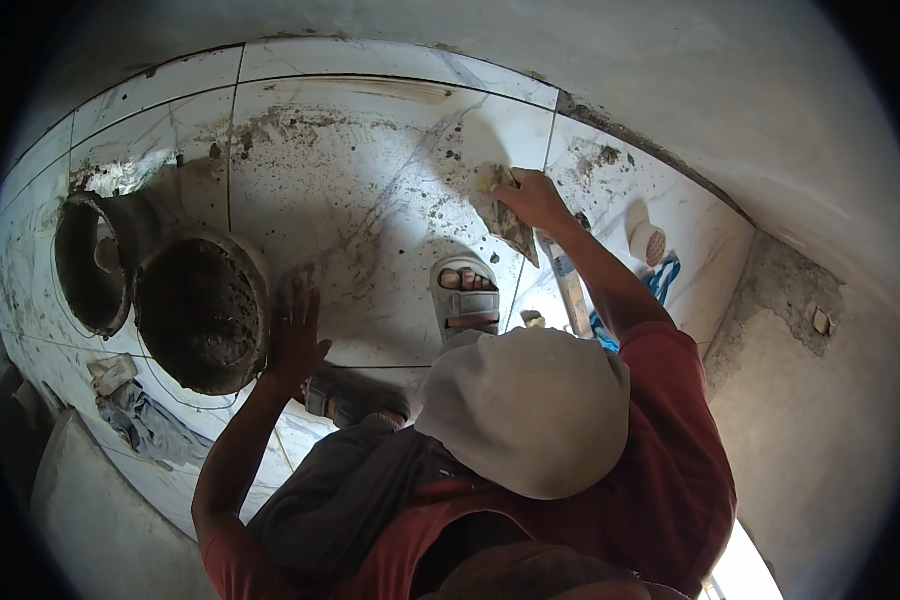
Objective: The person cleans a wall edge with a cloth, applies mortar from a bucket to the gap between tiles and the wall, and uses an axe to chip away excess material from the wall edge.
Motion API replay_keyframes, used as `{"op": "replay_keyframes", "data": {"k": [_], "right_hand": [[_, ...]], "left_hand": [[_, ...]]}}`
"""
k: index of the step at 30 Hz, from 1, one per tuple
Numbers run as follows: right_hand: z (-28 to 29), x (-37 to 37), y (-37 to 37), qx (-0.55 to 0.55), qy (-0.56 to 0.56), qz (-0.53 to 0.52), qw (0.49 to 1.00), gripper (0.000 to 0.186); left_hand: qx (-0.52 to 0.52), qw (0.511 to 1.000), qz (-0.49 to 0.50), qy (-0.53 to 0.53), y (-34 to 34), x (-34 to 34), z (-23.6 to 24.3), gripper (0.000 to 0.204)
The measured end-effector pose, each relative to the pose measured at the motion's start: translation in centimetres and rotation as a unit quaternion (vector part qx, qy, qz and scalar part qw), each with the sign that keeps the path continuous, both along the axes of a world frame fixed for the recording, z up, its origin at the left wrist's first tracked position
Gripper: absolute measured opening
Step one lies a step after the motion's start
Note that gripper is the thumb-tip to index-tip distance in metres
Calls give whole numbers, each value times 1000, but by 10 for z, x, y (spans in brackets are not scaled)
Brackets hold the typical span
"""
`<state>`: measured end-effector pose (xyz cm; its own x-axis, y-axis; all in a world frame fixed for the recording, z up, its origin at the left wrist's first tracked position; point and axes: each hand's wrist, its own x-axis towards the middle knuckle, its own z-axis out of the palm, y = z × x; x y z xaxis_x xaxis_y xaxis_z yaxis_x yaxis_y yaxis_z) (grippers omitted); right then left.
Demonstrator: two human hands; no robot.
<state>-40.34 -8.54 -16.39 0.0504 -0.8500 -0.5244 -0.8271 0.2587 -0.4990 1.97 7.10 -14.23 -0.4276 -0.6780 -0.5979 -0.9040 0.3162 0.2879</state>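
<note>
My right hand (pixel 540 204) is closed around the handle of a mortar-smeared trowel (pixel 510 230). Its pointed blade is held low over the white, grey-veined floor tiles (pixel 320 200). At the left, my left hand (pixel 298 325) has its fingers stretched out beside a round bucket (pixel 255 265) with dark wet mortar inside. Whether the fingers press on the bucket's side or on the tile, I cannot tell. Crumbs and smears of mortar are scattered over the tiles between my hands, most thickly along the far side.
A second mortar-crusted bucket (pixel 67 270) lies or stands further left. Beyond my right forearm are a long narrow tool (pixel 573 295), a blue-and-white strip (pixel 662 280) and a pale cylindrical object (pixel 644 238). A grey cloth (pixel 155 425) lies at lower left. Plastered walls (pixel 810 170) border the floor.
</note>
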Motion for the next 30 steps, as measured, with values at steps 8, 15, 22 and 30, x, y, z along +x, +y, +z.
{"op": "replay_keyframes", "data": {"k": [8,15,22,30], "right_hand": [[-21,-16,-28,26,-117,-150,981,28],[-3,-55,-50,45,-126,-201,970,26],[1,2,17,53,33,17,998,28],[-31,-57,-76,-59,-319,-434,841,26]], "left_hand": [[9,1000,-11,2,1,1,-3,98],[23,999,8,21,9,8,-5,98],[21,1000,10,15,4,8,-4,99],[20,1000,-3,2,-4,0,-3,99]]}}
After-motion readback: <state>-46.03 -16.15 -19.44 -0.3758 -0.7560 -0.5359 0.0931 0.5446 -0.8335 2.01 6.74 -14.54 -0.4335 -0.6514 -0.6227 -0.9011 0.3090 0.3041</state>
